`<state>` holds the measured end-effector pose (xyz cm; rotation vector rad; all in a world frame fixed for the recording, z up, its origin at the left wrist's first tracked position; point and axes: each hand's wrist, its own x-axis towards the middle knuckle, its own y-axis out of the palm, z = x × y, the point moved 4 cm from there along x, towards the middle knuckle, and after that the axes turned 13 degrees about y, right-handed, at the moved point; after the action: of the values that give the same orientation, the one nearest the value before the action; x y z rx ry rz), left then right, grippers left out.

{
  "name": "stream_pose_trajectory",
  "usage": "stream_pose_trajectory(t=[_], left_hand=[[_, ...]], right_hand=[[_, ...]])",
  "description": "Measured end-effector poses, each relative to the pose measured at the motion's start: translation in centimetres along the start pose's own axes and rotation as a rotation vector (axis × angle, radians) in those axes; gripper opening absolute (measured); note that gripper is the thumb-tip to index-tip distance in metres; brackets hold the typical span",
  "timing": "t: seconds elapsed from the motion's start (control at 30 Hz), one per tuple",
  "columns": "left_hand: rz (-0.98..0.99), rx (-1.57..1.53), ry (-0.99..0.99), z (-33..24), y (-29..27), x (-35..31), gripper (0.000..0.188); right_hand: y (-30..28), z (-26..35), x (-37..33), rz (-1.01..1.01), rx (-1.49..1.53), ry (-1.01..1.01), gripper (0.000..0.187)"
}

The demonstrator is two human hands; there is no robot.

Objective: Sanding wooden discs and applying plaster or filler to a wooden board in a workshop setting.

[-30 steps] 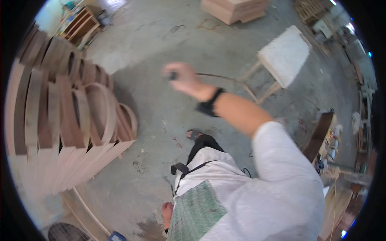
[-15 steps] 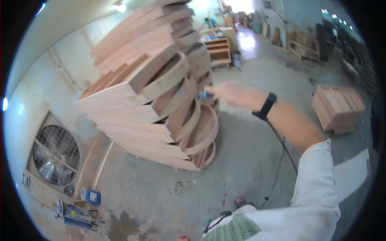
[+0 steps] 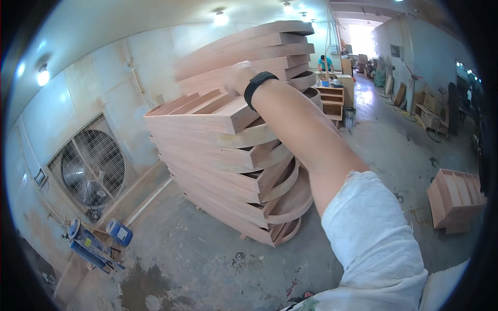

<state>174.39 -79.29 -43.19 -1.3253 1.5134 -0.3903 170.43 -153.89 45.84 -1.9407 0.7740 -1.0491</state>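
Note:
A tall stack of pale wooden frames [image 3: 223,132], each with straight boards and a curved end, stands before me. My right hand [image 3: 239,78], with a black band on the wrist, reaches over the upper part of the stack, close to the slatted inside of one frame. Its back faces me and the fingers look closed. The small dark tool with a hose that it held a moment ago is hidden behind the hand and forearm; I cannot tell whether it touches the wood. My left hand is out of view.
A large caged wall fan [image 3: 92,168] is at the left, with a blue jug [image 3: 119,233] below it. A smaller wooden piece [image 3: 456,199] sits on the floor at right. Farther back, a person [image 3: 327,63] is behind a shelved wooden cabinet [image 3: 331,98].
My right hand has moved left and up from the curved ends to over the frames' upper side. The view has shifted, and the left fingertips at the bottom have left it.

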Motion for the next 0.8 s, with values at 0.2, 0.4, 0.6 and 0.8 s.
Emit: stream_pose_trajectory(t=[0.2, 0.4, 0.6, 0.8], left_hand=[[-0.147, -0.027, -0.062, -1.1, 2.4, -4.1, 0.031], [-0.242, -0.013, -0.096, 1.6, 2.6, -8.6, 0.031], [-0.337, 0.054, -0.157, 7.9, -0.8, -12.2, 0.032], [-0.440, 0.114, -0.205, 13.5, -6.7, -10.4, 0.032]], right_hand=[[2.0, 1.1, 4.8, -0.124, 0.083, 0.165, 0.027], [2.5, 4.7, 7.3, -0.016, 0.220, 0.181, 0.022], [-4.2, 8.9, 6.5, -0.236, 0.350, 0.388, 0.023], [-4.1, 17.9, 13.1, 0.019, 0.331, 0.146, 0.023]])
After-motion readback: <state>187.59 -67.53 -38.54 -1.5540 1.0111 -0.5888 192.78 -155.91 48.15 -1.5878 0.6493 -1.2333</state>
